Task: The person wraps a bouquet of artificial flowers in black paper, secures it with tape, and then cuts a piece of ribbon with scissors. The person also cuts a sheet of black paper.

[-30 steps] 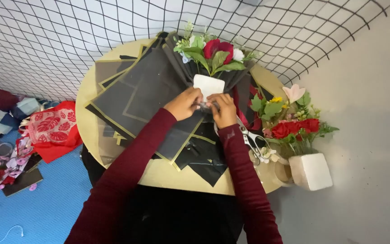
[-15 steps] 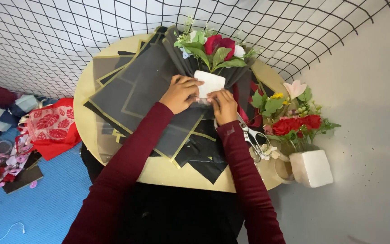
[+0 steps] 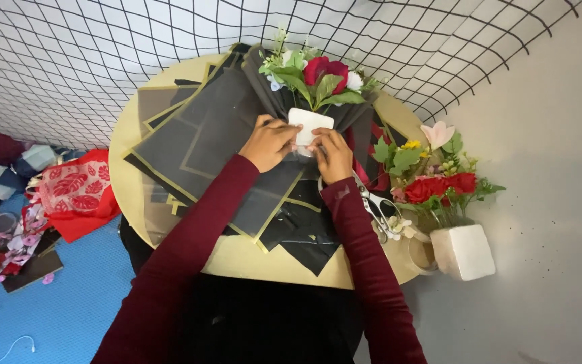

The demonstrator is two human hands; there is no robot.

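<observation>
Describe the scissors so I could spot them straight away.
Start at the round tan table. Go to its right edge, beside the right hand and sleeve. The scissors lie there, the only shiny metal thing, between black wrapping sheets and flowers in a white block.

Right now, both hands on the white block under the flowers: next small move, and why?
Probably press the white block snug against the stems. Left hand and right hand both touch it at the bouquet base, and the dark wrapping paper around it lies open, not yet gathered. Scissors lie unused beside the right wrist.
</observation>
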